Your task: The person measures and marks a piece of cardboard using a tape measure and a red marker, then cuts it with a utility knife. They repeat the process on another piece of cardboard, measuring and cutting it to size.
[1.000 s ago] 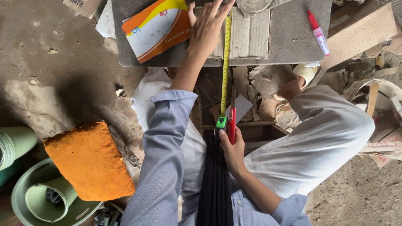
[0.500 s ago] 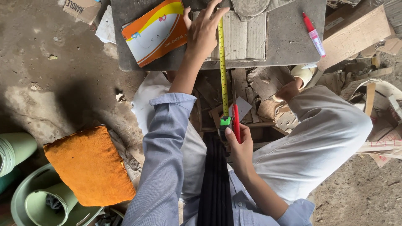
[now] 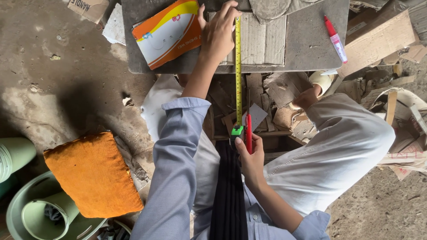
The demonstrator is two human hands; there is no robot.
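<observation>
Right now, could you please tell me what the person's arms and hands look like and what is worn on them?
Both hands are bare: no gloves, and no rings or watch that I can see. The left hand comes out of a light blue-grey shirt sleeve with a stitched cuff, pushed up the forearm. The right hand has the same sleeve, its cuff near the elbow.

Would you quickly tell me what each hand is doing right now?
Left hand: fingers spread, pressing the yellow tape measure blade onto the cardboard piece.
Right hand: closed, holding the tape measure case and a red pen.
</observation>
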